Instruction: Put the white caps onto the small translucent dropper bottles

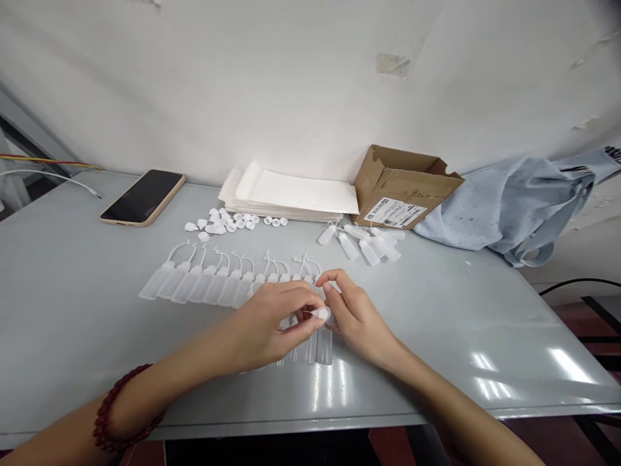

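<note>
Between my hands, over the table, is a small translucent squeeze bottle with a white top. My left hand pinches at the top, where a thin pale strand shows by the fingertips. The fingers of my right hand close round the bottle's body, which they mostly hide. Beneath and to the left of my hands lies a row of similar flat bottles with thin curved straps; my hands cover part of it. Further bottles of the row show below my fingers. White caps lie in a loose heap behind the row.
Several loose bottles lie before an open cardboard box. White envelopes are stacked by the wall. A phone and a white cable are at left, light blue cloth at right. The grey table's front edge runs below my arms.
</note>
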Demonstrator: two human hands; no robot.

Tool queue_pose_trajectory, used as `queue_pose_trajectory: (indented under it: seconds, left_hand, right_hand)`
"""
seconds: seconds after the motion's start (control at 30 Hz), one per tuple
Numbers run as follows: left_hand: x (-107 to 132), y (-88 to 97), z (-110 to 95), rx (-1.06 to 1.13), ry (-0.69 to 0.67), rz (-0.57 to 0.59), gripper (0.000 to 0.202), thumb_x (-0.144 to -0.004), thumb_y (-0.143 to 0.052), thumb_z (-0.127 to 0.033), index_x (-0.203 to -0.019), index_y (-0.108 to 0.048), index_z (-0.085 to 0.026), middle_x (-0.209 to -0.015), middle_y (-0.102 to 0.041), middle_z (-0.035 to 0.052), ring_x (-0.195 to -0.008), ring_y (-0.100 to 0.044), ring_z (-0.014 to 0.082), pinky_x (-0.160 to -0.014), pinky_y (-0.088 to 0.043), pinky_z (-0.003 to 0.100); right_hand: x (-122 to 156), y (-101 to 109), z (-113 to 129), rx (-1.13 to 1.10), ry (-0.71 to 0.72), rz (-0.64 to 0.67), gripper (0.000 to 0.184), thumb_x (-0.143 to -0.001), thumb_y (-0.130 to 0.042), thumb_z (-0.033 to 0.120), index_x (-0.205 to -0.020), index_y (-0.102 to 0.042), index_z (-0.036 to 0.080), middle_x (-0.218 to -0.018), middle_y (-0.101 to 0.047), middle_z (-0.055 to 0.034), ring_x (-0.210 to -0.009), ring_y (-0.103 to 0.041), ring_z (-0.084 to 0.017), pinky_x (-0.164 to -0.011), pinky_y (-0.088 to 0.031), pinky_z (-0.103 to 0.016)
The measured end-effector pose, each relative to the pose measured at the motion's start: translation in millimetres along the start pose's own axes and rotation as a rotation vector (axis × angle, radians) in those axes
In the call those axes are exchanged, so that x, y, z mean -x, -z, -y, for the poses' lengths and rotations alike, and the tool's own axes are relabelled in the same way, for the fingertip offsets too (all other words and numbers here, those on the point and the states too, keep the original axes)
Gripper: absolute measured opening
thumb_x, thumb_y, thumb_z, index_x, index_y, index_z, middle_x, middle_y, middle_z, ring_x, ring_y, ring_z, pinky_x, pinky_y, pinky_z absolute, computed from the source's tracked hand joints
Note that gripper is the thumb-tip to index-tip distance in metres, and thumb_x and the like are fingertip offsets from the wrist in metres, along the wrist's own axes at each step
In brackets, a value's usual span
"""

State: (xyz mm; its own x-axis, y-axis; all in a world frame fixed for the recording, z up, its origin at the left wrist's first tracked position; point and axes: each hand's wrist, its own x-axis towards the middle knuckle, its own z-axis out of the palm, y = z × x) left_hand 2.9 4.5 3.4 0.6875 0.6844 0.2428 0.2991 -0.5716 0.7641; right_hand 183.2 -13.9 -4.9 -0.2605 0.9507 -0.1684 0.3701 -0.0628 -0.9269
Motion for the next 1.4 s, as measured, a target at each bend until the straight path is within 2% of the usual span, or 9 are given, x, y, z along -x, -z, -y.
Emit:
queue_pose_trajectory:
  seconds: [0.1, 0.2, 0.4, 0.5, 0.57, 0.8, 1.0, 1.2, 1.4]
  left_hand:
    - [2, -1.9, 4, -0.018, -0.085, -0.003, 0.012, -0.089, -0.051, -0.015, -0.094, -0.062, -0.015, -0.084, -0.062, 0.0025, -0.075, -0.055, 0.0119, -0.069, -0.043, 0.024]
    - [0, -2.4, 3, 0.026, -0.046, -0.019, 0.011, -0.088, -0.053, -0.017, -0.094, -0.063, -0.016, -0.084, -0.063, 0.0021, -0.075, -0.057, 0.0116, -0.07, -0.045, 0.023]
    - [-8, -0.4, -6, 0.105, 0.264, -0.021, 0.018, -0.087, -0.054, -0.027, -0.081, -0.066, -0.016, -0.072, -0.064, -0.0005, -0.064, -0.057, 0.0104, -0.058, -0.044, 0.02]
    - [-9, 1.3, -7, 0.095, 0.287, 0.019, 0.024, -0.089, -0.051, -0.028, -0.076, -0.066, -0.016, -0.063, -0.061, -0.0018, -0.058, -0.053, 0.0104, -0.054, -0.04, 0.021]
    - [-8, 1.2, -6, 0.077, 0.235, 0.011, 0.025, -0.09, -0.05, -0.026, -0.073, -0.064, -0.015, -0.059, -0.057, -0.0026, -0.055, -0.05, 0.0097, -0.054, -0.039, 0.021]
    - [2, -7.1, 4, -0.144, -0.14, -0.069, 0.012, -0.09, -0.048, -0.014, -0.085, -0.059, -0.012, -0.071, -0.055, 0.0012, -0.06, -0.045, 0.0106, -0.057, -0.038, 0.023]
    - [4, -7.1, 2, -0.248, -0.259, -0.044, 0.015, -0.091, -0.043, -0.009, -0.086, -0.057, -0.012, -0.075, -0.056, 0.0052, -0.063, -0.046, 0.0127, -0.057, -0.039, 0.024]
    - [2, -6.5, 4, -0.151, -0.176, -0.05, 0.009, -0.09, -0.049, -0.013, -0.09, -0.058, -0.014, -0.078, -0.059, 0.0038, -0.067, -0.052, 0.0121, -0.061, -0.042, 0.023]
    - [-6, 7.7, -2, 0.045, 0.202, -0.13, 0.017, -0.087, -0.053, -0.028, -0.081, -0.063, -0.016, -0.069, -0.062, 0.0001, -0.062, -0.057, 0.0117, -0.059, -0.047, 0.022]
  right_hand:
    - [-3, 3, 4, -0.133, -0.086, 0.122, 0.022, -0.094, -0.035, 0.042, -0.095, -0.045, 0.022, -0.065, -0.051, 0.0039, -0.047, -0.039, -0.008, -0.043, -0.036, -0.019]
    - [-3, 4, 5, -0.139, -0.083, 0.1, 0.022, -0.094, -0.034, 0.041, -0.095, -0.044, 0.023, -0.068, -0.051, 0.0031, -0.051, -0.042, -0.009, -0.046, -0.04, -0.019]
    - [-1, -3, -12, 0.359, 0.293, -0.225, 0.016, -0.094, -0.032, 0.025, -0.106, -0.039, 0.02, -0.049, -0.033, 0.0104, -0.036, -0.031, -0.009, -0.039, -0.027, -0.02]
    - [-2, -6, -17, 0.495, 0.479, -0.336, 0.017, -0.092, -0.031, 0.019, -0.106, -0.039, 0.02, -0.052, -0.037, 0.0085, -0.035, -0.031, -0.008, -0.038, -0.025, -0.021]
    - [-1, -6, -16, 0.514, 0.51, -0.361, 0.017, -0.092, -0.031, 0.018, -0.106, -0.039, 0.02, -0.052, -0.038, 0.008, -0.035, -0.033, -0.009, -0.038, -0.026, -0.02]
    - [2, -1, -2, 0.269, 0.201, -0.12, 0.017, -0.096, -0.028, 0.027, -0.102, -0.043, 0.02, -0.049, -0.029, 0.0109, -0.038, -0.029, -0.009, -0.041, -0.028, -0.019]
    - [1, 3, 6, -0.004, -0.005, 0.052, 0.022, -0.096, -0.029, 0.037, -0.097, -0.045, 0.022, -0.057, -0.034, 0.0077, -0.049, -0.032, -0.009, -0.048, -0.041, -0.021]
    - [-1, 7, 7, -0.228, -0.133, 0.132, 0.02, -0.094, -0.039, 0.044, -0.095, -0.044, 0.024, -0.06, -0.039, 0.0076, -0.05, -0.035, -0.008, -0.049, -0.038, -0.02]
    - [-6, 22, 7, -0.227, 0.008, 0.114, 0.025, -0.09, -0.048, 0.044, -0.098, -0.05, 0.021, -0.065, -0.048, 0.0051, -0.057, -0.045, -0.01, -0.058, -0.038, -0.024]
